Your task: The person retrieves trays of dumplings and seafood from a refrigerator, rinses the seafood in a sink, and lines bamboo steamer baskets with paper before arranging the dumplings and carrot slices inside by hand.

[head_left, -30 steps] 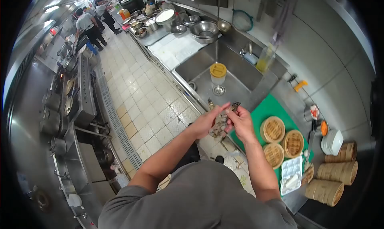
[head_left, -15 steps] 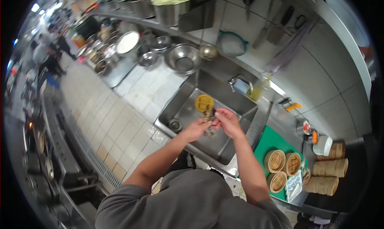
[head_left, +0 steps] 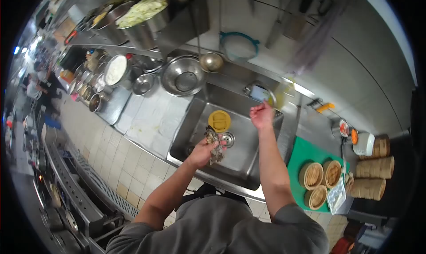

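Note:
My left hand (head_left: 202, 154) grips a bundle of greyish, ragged pieces (head_left: 216, 152) above the near part of the steel sink (head_left: 242, 158). A round yellow lid (head_left: 219, 121) sits in the sink just beyond the bundle. Reaching toward the faucet (head_left: 271, 97) at the sink's back edge, my right hand (head_left: 262, 115) has its fingers partly curled and touching or close to the faucet; what they hold, if anything, is hidden. A blue-white sponge (head_left: 259, 93) lies beside the faucet.
Right of the sink, a green board (head_left: 298, 158) bears bamboo steamers (head_left: 313, 175) and a plastic-wrapped tray (head_left: 336, 196). Steel bowls (head_left: 183, 76) and a white worktop (head_left: 153, 116) are to the left. A strainer (head_left: 239, 46) hangs on the wall. People (head_left: 37, 85) stand far left.
My hands have parted. The left keeps the bundle over the sink; the right has let go and moved up to the faucet. The view has swung toward the sink.

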Available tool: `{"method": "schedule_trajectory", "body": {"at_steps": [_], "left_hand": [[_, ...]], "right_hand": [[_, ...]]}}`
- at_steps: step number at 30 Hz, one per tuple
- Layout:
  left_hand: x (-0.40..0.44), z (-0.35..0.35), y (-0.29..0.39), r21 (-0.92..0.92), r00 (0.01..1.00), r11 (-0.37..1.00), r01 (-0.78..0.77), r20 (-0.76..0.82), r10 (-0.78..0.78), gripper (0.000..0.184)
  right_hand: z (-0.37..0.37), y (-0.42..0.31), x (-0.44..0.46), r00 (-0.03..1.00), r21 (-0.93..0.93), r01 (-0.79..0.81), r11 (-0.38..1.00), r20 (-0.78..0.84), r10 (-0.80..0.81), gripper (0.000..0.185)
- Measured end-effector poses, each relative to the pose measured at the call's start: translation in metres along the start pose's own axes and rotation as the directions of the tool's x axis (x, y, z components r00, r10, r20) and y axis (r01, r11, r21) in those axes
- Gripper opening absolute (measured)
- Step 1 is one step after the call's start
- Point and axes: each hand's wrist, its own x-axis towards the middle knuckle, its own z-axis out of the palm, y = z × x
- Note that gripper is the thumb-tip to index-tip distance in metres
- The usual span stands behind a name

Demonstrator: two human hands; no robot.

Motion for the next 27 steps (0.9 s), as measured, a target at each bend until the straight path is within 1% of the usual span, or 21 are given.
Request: {"method": "schedule_trajectory", "body": {"at_steps": [1,2,3,4,6,7,8,9,10,11,12,13,14,15,17,19,21,22,23,24,27], "left_hand": [[0.012,0.007,-0.002,0.002,1.000,1.000,0.023,0.020,-0.023,0.037],[0.030,0.014,-0.002,-0.026,0.997,0.999,0.036,0.067,-0.034,0.038],[0.047,0.021,-0.004,-0.057,0.993,0.997,0.048,0.108,-0.042,0.039],[0.066,0.031,-0.006,-0.060,0.992,0.996,0.062,0.116,-0.055,0.039],[0.102,0.056,-0.010,0.088,0.988,0.996,0.027,0.152,-0.040,0.038],[0.114,0.068,-0.010,0.090,0.987,0.995,0.041,0.154,-0.054,0.038],[0.126,0.082,-0.008,0.131,0.982,0.990,0.048,0.176,-0.071,0.036],[0.139,0.092,-0.006,0.175,0.976,0.983,0.052,0.201,-0.088,0.035],[0.150,0.101,-0.004,0.184,0.972,0.981,0.059,0.212,-0.098,0.035],[0.164,0.106,-0.006,0.265,0.970,0.964,0.025,0.226,-0.087,0.032],[0.172,0.113,-0.008,0.344,0.968,0.939,-0.008,0.239,-0.079,0.030],[0.179,0.118,-0.009,0.351,0.965,0.936,-0.003,0.246,-0.089,0.030],[0.184,0.122,-0.008,0.390,0.947,0.921,-0.012,0.300,-0.115,0.029],[0.188,0.125,-0.007,0.427,0.926,0.904,-0.021,0.349,-0.144,0.027],[0.194,0.129,-0.007,0.469,0.917,0.883,-0.018,0.360,-0.172,0.027],[0.204,0.131,-0.006,0.503,0.911,0.864,-0.012,0.361,-0.198,0.028],[0.204,0.144,0.007,0.596,0.904,0.801,0.058,0.309,-0.296,0.028],[0.206,0.148,0.013,0.592,0.906,0.803,0.076,0.295,-0.304,0.028],[0.209,0.153,0.019,0.670,0.909,0.742,-0.012,0.317,-0.271,0.027],[0.214,0.155,0.025,0.739,0.907,0.666,-0.105,0.346,-0.240,0.027],[0.224,0.154,0.031,0.708,0.898,0.701,-0.086,0.360,-0.254,0.025]], "right_hand": [[0.001,0.003,-0.009,1.000,0.001,0.023,1.000,-0.020,-0.023,0.044],[-0.004,0.006,-0.011,0.980,-0.091,-0.002,0.996,-0.198,-0.016,0.040],[-0.008,0.008,-0.014,0.928,-0.172,-0.051,0.984,-0.372,-0.017,0.036],[-0.003,0.006,-0.024,0.923,-0.172,-0.045,0.984,-0.384,-0.025,0.036],[0.018,0.001,-0.058,0.938,-0.181,-0.019,0.983,-0.344,-0.045,0.026],[0.021,-0.003,-0.070,0.933,-0.175,-0.016,0.985,-0.356,-0.048,0.026],[0.024,-0.009,-0.079,0.960,-0.396,-0.006,0.918,-0.261,-0.106,0.022],[0.023,-0.015,-0.086,0.978,-0.596,0.026,0.803,-0.152,-0.144,0.022],[0.022,-0.022,-0.093,0.978,-0.715,0.004,0.699,-0.143,-0.151,0.023],[0.021,-0.029,-0.098,0.975,-0.712,0.012,0.702,-0.146,-0.165,0.023],[0.020,-0.036,-0.103,0.984,-0.788,0.015,0.616,-0.097,-0.148,0.022],[0.018,-0.041,-0.108,0.991,-0.853,0.022,0.522,-0.050,-0.123,0.021],[0.020,-0.042,-0.112,0.980,-0.810,0.051,0.584,-0.071,-0.184,0.024],[0.013,-0.046,-0.113,0.979,-0.805,0.056,0.590,-0.073,-0.192,0.024],[0.006,-0.055,-0.108,0.983,-0.804,0.150,0.575,0.056,-0.178,0.019],[0.003,-0.062,-0.102,0.986,-0.823,0.107,0.558,0.016,-0.167,0.017],[0.002,-0.063,-0.097,0.990,-0.839,0.039,0.543,-0.039,-0.132,0.014],[0.006,-0.066,-0.095,0.985,-0.845,0.076,0.529,-0.018,-0.170,0.013],[0.010,-0.067,-0.095,0.978,-0.850,0.112,0.514,0.003,-0.208,0.011],[0.017,-0.069,-0.096,0.980,-0.848,0.101,0.520,-0.005,-0.199,0.011],[0.027,-0.074,-0.101,0.964,-0.870,0.094,0.484,-0.042,-0.262,0.009]]}}
